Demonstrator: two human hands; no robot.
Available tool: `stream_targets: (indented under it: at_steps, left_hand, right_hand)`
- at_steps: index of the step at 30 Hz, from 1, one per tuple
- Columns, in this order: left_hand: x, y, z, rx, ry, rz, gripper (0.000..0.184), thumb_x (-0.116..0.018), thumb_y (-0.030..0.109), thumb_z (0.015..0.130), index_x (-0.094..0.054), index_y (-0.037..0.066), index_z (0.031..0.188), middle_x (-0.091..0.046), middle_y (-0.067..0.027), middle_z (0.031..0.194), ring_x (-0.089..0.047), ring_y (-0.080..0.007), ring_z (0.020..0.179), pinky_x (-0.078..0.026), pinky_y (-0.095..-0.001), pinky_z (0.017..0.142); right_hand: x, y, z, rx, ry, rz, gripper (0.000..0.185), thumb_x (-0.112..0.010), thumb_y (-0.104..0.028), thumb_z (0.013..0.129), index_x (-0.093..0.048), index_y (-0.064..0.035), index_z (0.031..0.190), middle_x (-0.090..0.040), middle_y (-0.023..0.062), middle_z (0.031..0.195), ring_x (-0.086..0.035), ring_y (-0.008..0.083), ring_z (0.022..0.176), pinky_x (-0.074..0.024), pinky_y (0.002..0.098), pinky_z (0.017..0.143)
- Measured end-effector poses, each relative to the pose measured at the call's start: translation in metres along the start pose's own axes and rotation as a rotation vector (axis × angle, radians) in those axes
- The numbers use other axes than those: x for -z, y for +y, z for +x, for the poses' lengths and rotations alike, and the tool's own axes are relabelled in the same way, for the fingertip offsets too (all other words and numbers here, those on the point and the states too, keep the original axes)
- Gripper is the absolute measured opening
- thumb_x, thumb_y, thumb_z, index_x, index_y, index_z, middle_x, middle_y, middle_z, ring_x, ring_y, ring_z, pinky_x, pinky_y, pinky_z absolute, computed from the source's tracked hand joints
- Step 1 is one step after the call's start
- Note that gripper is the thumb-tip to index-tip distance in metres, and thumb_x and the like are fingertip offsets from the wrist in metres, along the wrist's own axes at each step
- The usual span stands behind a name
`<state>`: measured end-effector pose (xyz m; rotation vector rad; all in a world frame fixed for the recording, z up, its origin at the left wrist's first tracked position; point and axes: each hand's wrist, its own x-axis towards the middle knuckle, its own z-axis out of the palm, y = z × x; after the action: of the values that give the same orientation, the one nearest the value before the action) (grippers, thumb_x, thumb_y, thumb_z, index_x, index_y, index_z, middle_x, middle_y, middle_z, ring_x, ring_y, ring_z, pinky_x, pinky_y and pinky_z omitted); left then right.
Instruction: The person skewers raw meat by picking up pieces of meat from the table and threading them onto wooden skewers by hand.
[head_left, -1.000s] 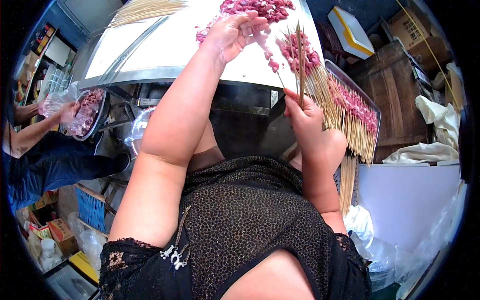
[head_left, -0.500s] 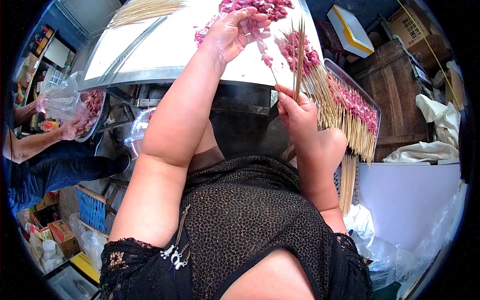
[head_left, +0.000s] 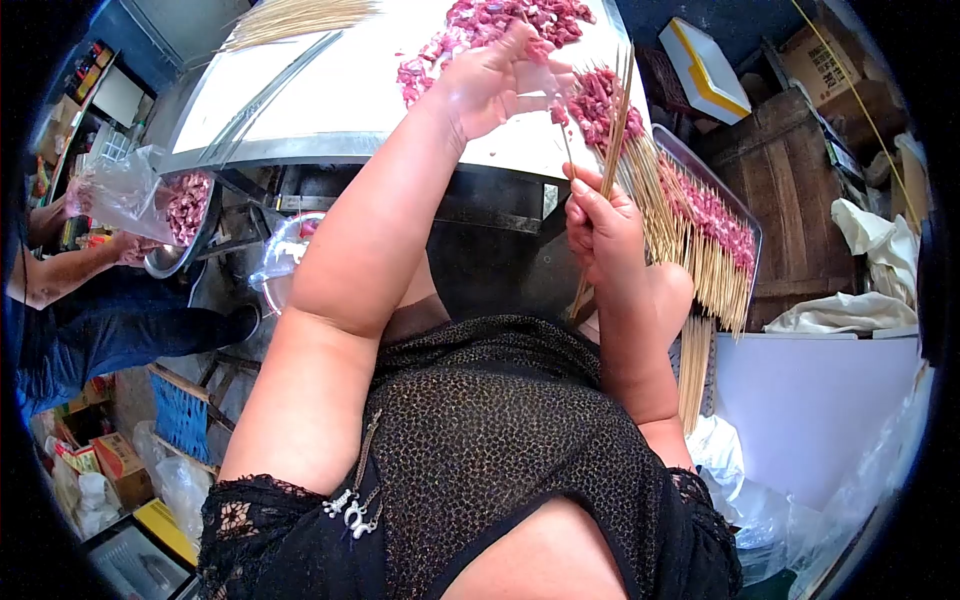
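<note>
My right hand (head_left: 605,225) is closed around several thin bamboo skewers (head_left: 622,110) that point up. One separate skewer (head_left: 568,145) in its pinch carries a small piece of meat (head_left: 559,114) near the tip. Above the white tabletop (head_left: 370,100), my left hand (head_left: 490,85) has its fingers bent round towards that tip, with a pink piece of meat (head_left: 539,49) at the thumb and fingertips. Behind it lies a pile of cut raw meat (head_left: 525,18). Right of the hands is a heap of loaded meat skewers (head_left: 598,105).
A metal tray (head_left: 757,270) of loaded skewers stands at the right. Bare skewers (head_left: 300,22) and metal rods (head_left: 270,95) lie on the table's left. At far left another person's hands (head_left: 130,248) hold a plastic bag (head_left: 125,200) by a bowl of meat (head_left: 188,205).
My left hand has moved slightly right and down, closer to the skewer, its fingers more curled. My right hand has shifted a little right. The other person's lower hand has moved left.
</note>
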<state>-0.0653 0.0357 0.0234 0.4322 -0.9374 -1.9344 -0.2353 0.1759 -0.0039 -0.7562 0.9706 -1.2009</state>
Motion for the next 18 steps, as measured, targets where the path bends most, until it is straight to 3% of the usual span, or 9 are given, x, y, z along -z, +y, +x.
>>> stream_targets:
  at_steps: [5, 9, 12, 14, 15, 16, 18]
  left_hand:
    - [-0.009, -0.014, 0.001, -0.032, 0.064, -0.017, 0.022, -0.047, 0.019, 0.093, -0.052, 0.0, 0.102, -0.061, -0.0207, 0.103, -0.062, -0.0296, 0.094, -0.053, -0.0408, 0.081]
    - [-0.012, -0.014, 0.001, -0.045, 0.05, 0.026, 0.021, -0.046, 0.019, 0.093, -0.052, 0.0, 0.102, -0.06, -0.0212, 0.106, -0.061, -0.0308, 0.097, -0.053, -0.0412, 0.08]
    - [-0.017, -0.017, -0.001, -0.051, 0.11, 0.028, 0.022, -0.045, 0.021, 0.094, -0.052, 0.001, 0.1, -0.062, -0.0153, 0.095, -0.063, -0.0259, 0.084, -0.054, -0.0399, 0.079]
    - [-0.017, -0.025, 0.0, -0.078, 0.187, -0.09, 0.025, -0.044, 0.025, 0.094, -0.05, 0.002, 0.1, -0.055, -0.0049, 0.075, -0.054, -0.0151, 0.06, -0.053, -0.0334, 0.068]
    - [-0.021, -0.03, 0.001, -0.088, 0.169, -0.167, 0.029, -0.041, 0.031, 0.095, -0.046, 0.003, 0.103, -0.037, 0.0021, 0.064, -0.033, -0.0079, 0.05, -0.043, -0.0238, 0.053]
    - [-0.022, -0.031, 0.001, -0.083, 0.166, -0.167, 0.029, -0.041, 0.031, 0.095, -0.046, 0.003, 0.103, -0.037, 0.0021, 0.064, -0.033, -0.0079, 0.05, -0.043, -0.0238, 0.053]
    - [-0.026, -0.031, -0.003, -0.155, 0.191, -0.202, 0.03, -0.039, 0.032, 0.096, -0.043, 0.004, 0.106, -0.032, 0.003, 0.063, -0.027, -0.0068, 0.051, -0.03, -0.0196, 0.047]
  right_hand:
    - [-0.001, 0.006, -0.001, -0.008, 0.024, -0.031, 0.027, -0.052, -0.012, 0.089, -0.054, 0.0, 0.113, -0.048, -0.0023, 0.06, -0.032, 0.0027, 0.039, -0.0238, 0.0168, 0.033]
    - [-0.004, 0.003, -0.003, -0.031, -0.015, 0.012, 0.026, -0.052, -0.012, 0.089, -0.054, -0.0003, 0.112, -0.048, -0.0022, 0.06, -0.033, 0.0027, 0.039, -0.0245, 0.017, 0.032]
    - [-0.003, 0.005, 0.0, -0.037, -0.001, 0.005, 0.026, -0.052, -0.012, 0.089, -0.054, -0.0007, 0.112, -0.049, -0.0021, 0.06, -0.034, 0.0029, 0.039, -0.0249, 0.017, 0.032]
    - [-0.006, 0.008, 0.004, -0.041, 0.003, -0.009, 0.026, -0.052, -0.012, 0.088, -0.054, -0.0008, 0.112, -0.049, -0.0022, 0.06, -0.034, 0.0031, 0.039, -0.025, 0.0172, 0.033]
    - [-0.008, 0.01, 0.005, -0.045, 0.008, -0.023, 0.026, -0.052, -0.012, 0.088, -0.054, -0.0009, 0.112, -0.049, -0.0023, 0.06, -0.034, 0.0032, 0.039, -0.025, 0.0174, 0.033]
    - [-0.01, 0.011, 0.004, -0.042, -0.01, -0.04, 0.025, -0.053, -0.011, 0.088, -0.055, -0.0012, 0.111, -0.049, -0.0026, 0.061, -0.035, 0.0034, 0.04, -0.0253, 0.0175, 0.034]
    - [-0.014, 0.012, 0.004, -0.04, -0.028, -0.036, 0.026, -0.054, -0.012, 0.088, -0.055, -0.0009, 0.111, -0.05, -0.0028, 0.061, -0.035, 0.0034, 0.04, -0.0248, 0.0176, 0.035]
